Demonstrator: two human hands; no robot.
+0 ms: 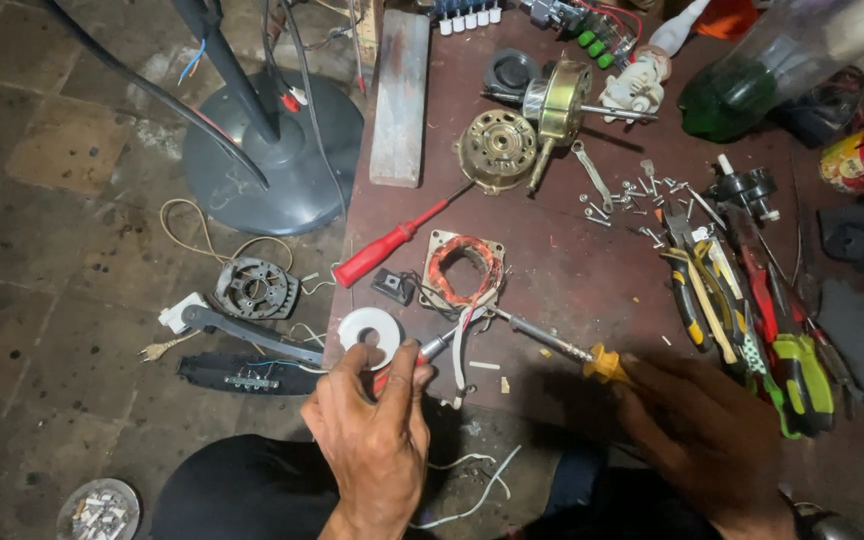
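My left hand (374, 430) pinches a thin wire end with red insulation (422, 352) at the near edge of the dark workbench (572, 260). My right hand (702, 430) grips a soldering iron with a yellow handle (604, 363); its metal shaft (542, 335) points left toward the white wires (464, 335) coming off a square motor stator with copper winding (464, 268). A white roll of tape (370, 333) lies just beyond my left hand's fingers.
A red-handled screwdriver (384, 248), motor housing parts (497, 148), loose screws (632, 195) and a pile of pliers (742, 310) lie on the bench. A fan base (272, 150), another stator (255, 288) and a plug (167, 330) are on the floor at left.
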